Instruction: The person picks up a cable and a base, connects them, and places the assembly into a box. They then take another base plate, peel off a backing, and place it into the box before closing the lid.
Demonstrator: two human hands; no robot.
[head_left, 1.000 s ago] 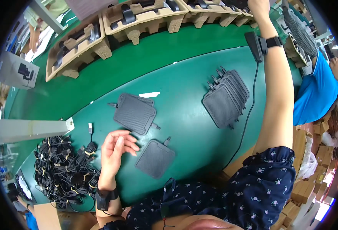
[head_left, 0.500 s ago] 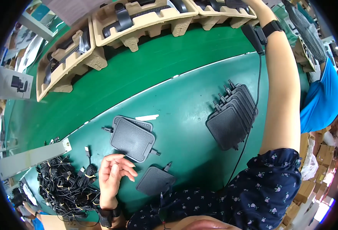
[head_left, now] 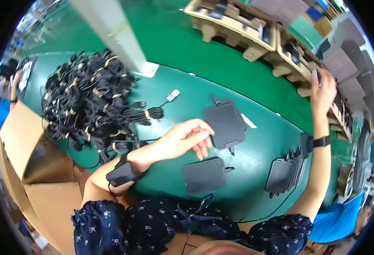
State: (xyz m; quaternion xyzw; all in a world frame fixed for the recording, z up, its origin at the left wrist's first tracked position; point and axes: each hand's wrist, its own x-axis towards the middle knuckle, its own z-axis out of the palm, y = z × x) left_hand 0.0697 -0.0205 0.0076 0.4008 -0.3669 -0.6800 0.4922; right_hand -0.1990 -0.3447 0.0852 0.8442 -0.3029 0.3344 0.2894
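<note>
My left hand (head_left: pixel 191 137) hangs loosely bent with its fingers apart, holding nothing. It is beside a small stack of dark, finely perforated flat panels (head_left: pixel 225 123), each with a short plug-like stub. Another such panel (head_left: pixel 204 175) lies nearer me, below that hand. Stretched out to the far right, my right hand (head_left: pixel 323 91) is at the row of brown moulded-pulp trays (head_left: pixel 233 32). Its fingers are curled beside a small whitish piece; whatever they grip is mostly hidden. Closer to me than that hand, several more panels (head_left: pixel 280 176) stand leaning together in a row.
A big heap of black bundled cables (head_left: pixel 89 97) covers the left of the green table, with one white-tipped connector (head_left: pixel 173 95) sticking out. Behind it rises a pale metal post (head_left: pixel 114 34). An open cardboard box (head_left: pixel 53 199) stands at lower left. A person in blue (head_left: pixel 340 219) is at right.
The view has swung left, so trays and panels appear farther right and the cable heap shows more fully. My right hand, earlier cut off at the top edge, now shows at a tray.
</note>
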